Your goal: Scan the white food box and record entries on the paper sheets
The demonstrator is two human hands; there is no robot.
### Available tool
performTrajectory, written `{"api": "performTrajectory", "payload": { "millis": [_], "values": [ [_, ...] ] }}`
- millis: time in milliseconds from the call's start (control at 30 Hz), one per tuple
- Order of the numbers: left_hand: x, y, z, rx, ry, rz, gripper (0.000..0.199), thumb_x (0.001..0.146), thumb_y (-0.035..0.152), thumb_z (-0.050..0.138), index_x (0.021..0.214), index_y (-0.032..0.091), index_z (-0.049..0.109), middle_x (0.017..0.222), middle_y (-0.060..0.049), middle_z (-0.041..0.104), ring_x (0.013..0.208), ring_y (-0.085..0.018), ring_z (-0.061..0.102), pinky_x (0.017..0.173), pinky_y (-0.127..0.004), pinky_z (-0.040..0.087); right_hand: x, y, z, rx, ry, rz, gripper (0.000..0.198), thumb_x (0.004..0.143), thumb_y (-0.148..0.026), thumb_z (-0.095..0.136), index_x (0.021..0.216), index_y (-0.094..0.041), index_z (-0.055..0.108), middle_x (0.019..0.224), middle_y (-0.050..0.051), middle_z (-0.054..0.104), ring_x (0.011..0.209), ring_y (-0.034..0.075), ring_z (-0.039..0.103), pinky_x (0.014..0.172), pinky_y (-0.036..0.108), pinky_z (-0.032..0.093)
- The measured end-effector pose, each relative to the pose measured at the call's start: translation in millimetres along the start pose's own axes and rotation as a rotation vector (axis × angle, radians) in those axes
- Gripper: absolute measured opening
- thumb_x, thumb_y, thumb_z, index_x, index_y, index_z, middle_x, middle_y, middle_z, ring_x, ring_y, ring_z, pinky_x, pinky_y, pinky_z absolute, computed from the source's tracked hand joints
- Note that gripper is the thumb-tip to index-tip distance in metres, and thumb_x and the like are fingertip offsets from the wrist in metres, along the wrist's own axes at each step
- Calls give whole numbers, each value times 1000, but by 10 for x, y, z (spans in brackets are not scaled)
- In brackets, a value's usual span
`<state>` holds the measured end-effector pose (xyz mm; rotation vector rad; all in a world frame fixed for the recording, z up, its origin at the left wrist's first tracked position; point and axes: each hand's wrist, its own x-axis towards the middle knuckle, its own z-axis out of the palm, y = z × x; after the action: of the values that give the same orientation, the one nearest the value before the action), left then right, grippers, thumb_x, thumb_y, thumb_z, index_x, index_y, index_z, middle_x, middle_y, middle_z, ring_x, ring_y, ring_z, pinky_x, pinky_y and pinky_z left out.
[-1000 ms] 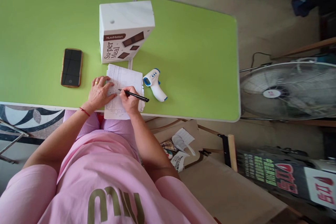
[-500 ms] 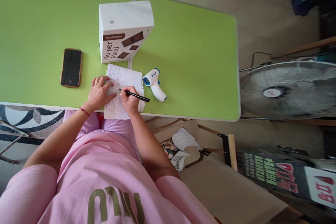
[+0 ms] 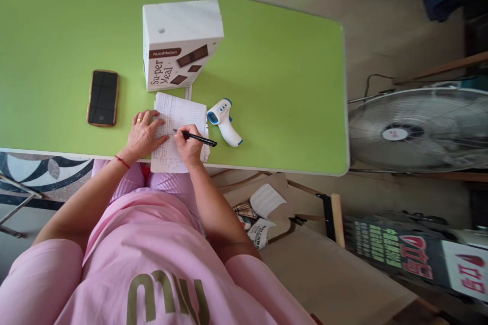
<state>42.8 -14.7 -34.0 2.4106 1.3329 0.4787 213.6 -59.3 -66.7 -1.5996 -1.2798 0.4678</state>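
Observation:
A sheaf of white paper point(image 3: 188, 106) covered with rows of small marks lies at the near edge of the green table point(image 3: 274, 76). My left hand point(image 3: 144, 134), with a ring and a red wrist cord, rests flat with fingers spread on the paper's left side. In my right hand point(image 3: 188, 148) is a black pen point(image 3: 200, 138), its tip at the middle of the sheet. Just right of the paper lies a white and blue infrared thermometer point(image 3: 225, 122). Behind the paper stands a white box point(image 3: 183, 25) printed "Super Meal".
A phone point(image 3: 103, 98) in a brown case lies left of my hands. Beyond the table's right end is a large fan point(image 3: 396, 132). Near my right elbow, a beige folding chair point(image 3: 320, 264) has papers point(image 3: 267, 200) beside it.
The pen and my right hand have shifted only very slightly. My left hand and the things on the table stay in place.

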Motion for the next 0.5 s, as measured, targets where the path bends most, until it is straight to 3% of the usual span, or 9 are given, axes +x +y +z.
{"api": "performTrajectory", "payload": {
  "millis": [167, 500],
  "values": [
    [2, 6, -15, 2, -12, -4, 41, 87, 42, 76, 121, 21, 67, 141, -16, 58, 129, -36, 51, 115, -57, 37, -2, -18, -15, 55, 42, -13, 22, 89, -43, 53, 79, -24, 56, 67, -1, 63, 61, 15, 59, 62, 28, 53],
    [3, 19, -19, -22, -13, -18, 39, 87, 42, 75, 120, 22, 67, 142, -15, 57, 129, -37, 50, 114, -58, 36, 2, -11, -22, 21, -8, -5, 26, 91, -47, 53, 81, -23, 58, 71, 0, 68, 64, 15, 63, 65, 28, 55]
  ]
}}
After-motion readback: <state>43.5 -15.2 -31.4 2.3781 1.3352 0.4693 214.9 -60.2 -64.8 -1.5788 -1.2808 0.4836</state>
